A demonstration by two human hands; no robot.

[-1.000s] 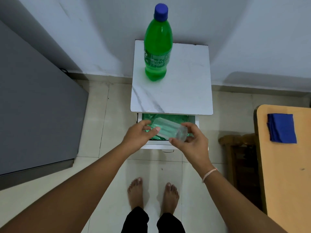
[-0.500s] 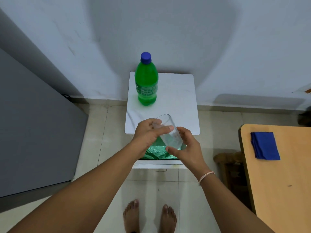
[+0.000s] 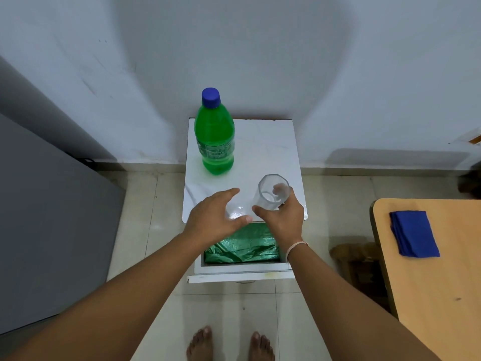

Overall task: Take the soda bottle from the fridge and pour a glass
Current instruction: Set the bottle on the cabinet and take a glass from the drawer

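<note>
Before you stands a small white marble-patterned tabletop point(image 3: 270, 152) against the wall. Under its near edge, an open white drawer point(image 3: 242, 269) shows crinkled green plastic lining point(image 3: 242, 246). The green plastic soda bottle point(image 3: 215, 136) with its blue cap point(image 3: 210, 97) stands upright at the tabletop's far left corner. Your left hand point(image 3: 213, 220) hovers spread wide over the near edge, holding nothing. Your right hand point(image 3: 283, 217) grips 1 clear faceted drinking glass point(image 3: 272, 192), tilted slightly, at the near right corner.
</note>
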